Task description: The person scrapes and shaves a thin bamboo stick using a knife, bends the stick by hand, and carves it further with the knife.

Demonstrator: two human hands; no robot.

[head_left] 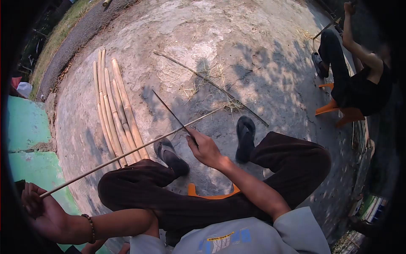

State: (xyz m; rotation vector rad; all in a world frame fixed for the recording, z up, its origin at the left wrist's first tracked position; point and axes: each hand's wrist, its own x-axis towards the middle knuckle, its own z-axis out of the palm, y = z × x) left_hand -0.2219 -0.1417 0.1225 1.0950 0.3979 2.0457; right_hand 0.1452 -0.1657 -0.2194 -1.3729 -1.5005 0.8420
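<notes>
Centrally, from my remote viewpoint, I see a thin stick (127, 153), pale brown, smooth and nearly straight, stretched over the lap and the ground. Its long axis runs diagonally, from the lower left up to the right; the far tip points towards loose, straw-coloured shavings (230, 106). At its near end I see the left hand (46, 213), with a beaded bracelet (89, 227) at the wrist; its fingers are curled closed on the stick. The right hand (206, 149) has its fingers wrapped round the handle end of a knife (170, 109). The dark, narrow blade points up and to the left, crossing the stick; I cannot tell whether they touch.

On rough grey concrete (262, 46), to the left, I make out a row of round, jointed bamboo poles (122, 114), tan and slightly curved by the lens. A darker, slender pole (182, 65) lies slantwise beyond the stick, among more curly shavings. Dark footwear (245, 133) shows beyond brown, soft-looking trousers (292, 156), and an orange plastic seat (211, 196) shows beneath. At far left, above a green painted surface (27, 125), I see a white bag (24, 89), contents unclear. At right, another person (367, 86) sits on an orange chair (351, 115), holding a long blade.
</notes>
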